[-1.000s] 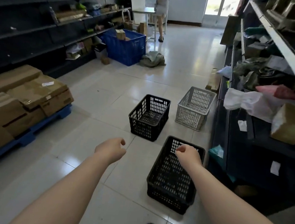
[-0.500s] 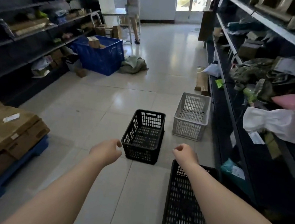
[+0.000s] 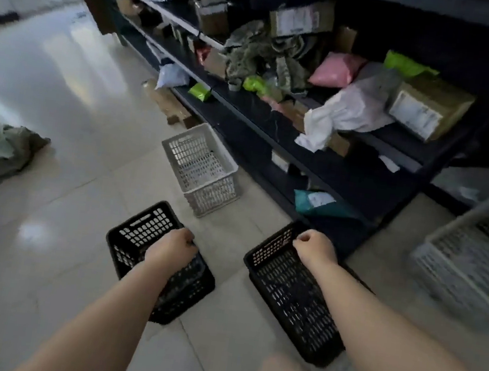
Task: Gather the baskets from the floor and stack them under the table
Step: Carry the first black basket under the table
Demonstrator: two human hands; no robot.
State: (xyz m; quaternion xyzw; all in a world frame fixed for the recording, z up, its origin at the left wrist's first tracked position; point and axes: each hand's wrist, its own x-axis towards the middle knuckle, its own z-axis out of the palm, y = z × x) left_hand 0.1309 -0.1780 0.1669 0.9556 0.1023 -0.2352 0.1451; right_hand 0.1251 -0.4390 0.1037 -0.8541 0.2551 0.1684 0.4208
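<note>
A dark shelving unit (image 3: 346,173) runs along the right side, its shelves loaded with cardboard boxes, clothing and plastic mailers in pink, green and white. The pale tiled floor (image 3: 62,101) spreads out to the left, with a heap of greenish cloth (image 3: 1,152) lying on it near the left edge.

At the far right, blurred, a light grey basket (image 3: 471,259) sits on the floor past the end of the shelving. A second grey basket (image 3: 205,171), perforated with slotted walls, stands on the floor just beside the lowest shelf. Nearer the camera are two black baskets of the same slotted plastic, well apart from each other: the left black basket (image 3: 151,235) and the right black basket (image 3: 294,296), which lies close to the foot of the shelving.

The left hand (image 3: 172,250) has its grip closed around the rim of the left black basket. The right hand (image 3: 315,249) is curled into a tight grip over the far rim of the right black basket
</note>
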